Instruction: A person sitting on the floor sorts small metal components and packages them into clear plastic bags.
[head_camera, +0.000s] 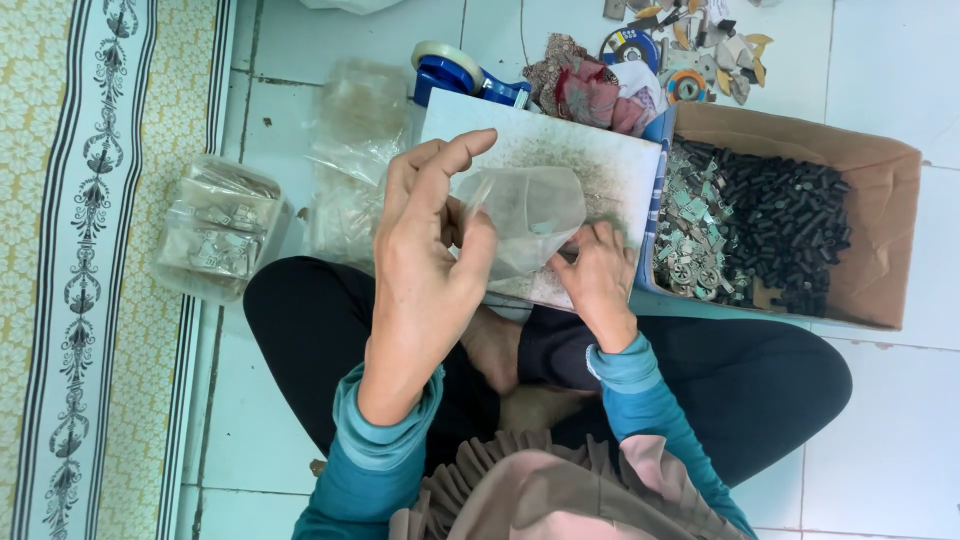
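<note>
A person sits cross-legged on the white tiled floor (880, 420). A cardboard box (880, 200) of black and metal parts stands to the right, a white board (600, 160) lies across the lap, and a blue tape dispenser (455, 75) sits beyond it. Over the board, the left hand (425, 260) pinches a small clear plastic bag (530, 205) in its grip at the mouth; the right hand (600, 275) has its fingers pressed together on the bag's lower edge.

We worked under bright, even daylight. Shadows stayed soft on the white tiled floor (880, 420); focus held sharp.
</note>
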